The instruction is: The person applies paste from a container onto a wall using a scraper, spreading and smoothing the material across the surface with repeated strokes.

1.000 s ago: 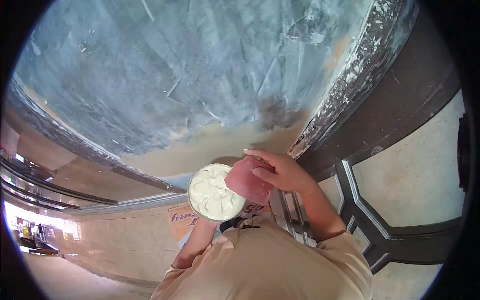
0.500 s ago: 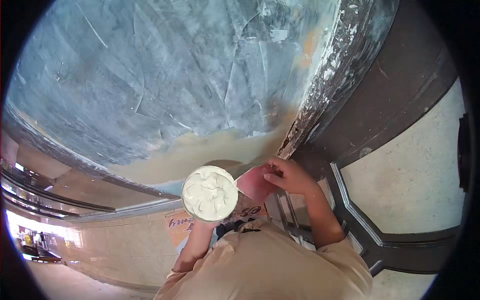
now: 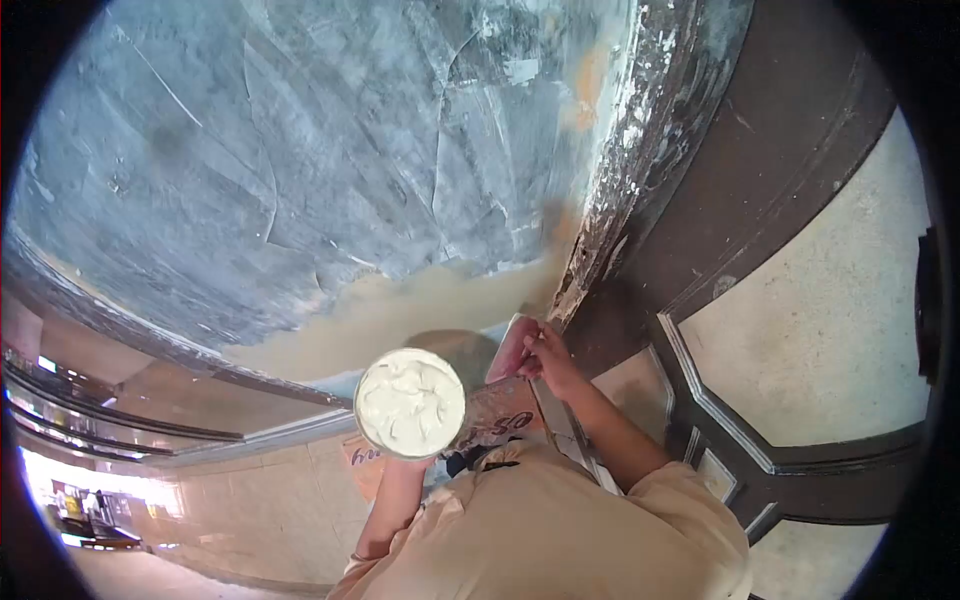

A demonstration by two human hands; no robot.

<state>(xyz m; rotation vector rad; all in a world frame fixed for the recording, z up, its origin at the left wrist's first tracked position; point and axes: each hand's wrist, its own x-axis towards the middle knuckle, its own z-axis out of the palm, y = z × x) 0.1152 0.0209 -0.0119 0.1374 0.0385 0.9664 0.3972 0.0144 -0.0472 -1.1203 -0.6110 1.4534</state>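
My left hand [image 3: 408,468] is closed under a round tub [image 3: 461,425], its fingers mostly hidden below it. Thick cream-white putty [image 3: 410,400] with ridged swirls fills the tub nearly to the rim. To the right, my right hand [image 3: 552,364] grips a flat pinkish-red putty spreader [image 3: 512,345] between thumb and fingers. The spreader is tilted up, close to the bottom right corner of a grey-blue scraped wall [image 3: 300,150]. A smooth beige patch [image 3: 385,308] runs along the wall's lower part.
A dark, paint-flecked frame [image 3: 625,150] edges the wall on the right. Beyond it stands a dark brown door [image 3: 800,490] with pale panels. Below lies a printed orange sheet [image 3: 365,465] on the tiled floor [image 3: 260,500]. Shelves [image 3: 100,400] curve along the left.
My right hand has drawn the spreader away from the tub's rim and turned it more upright. The tub sits slightly lower and further left in view, and the view itself has shifted.
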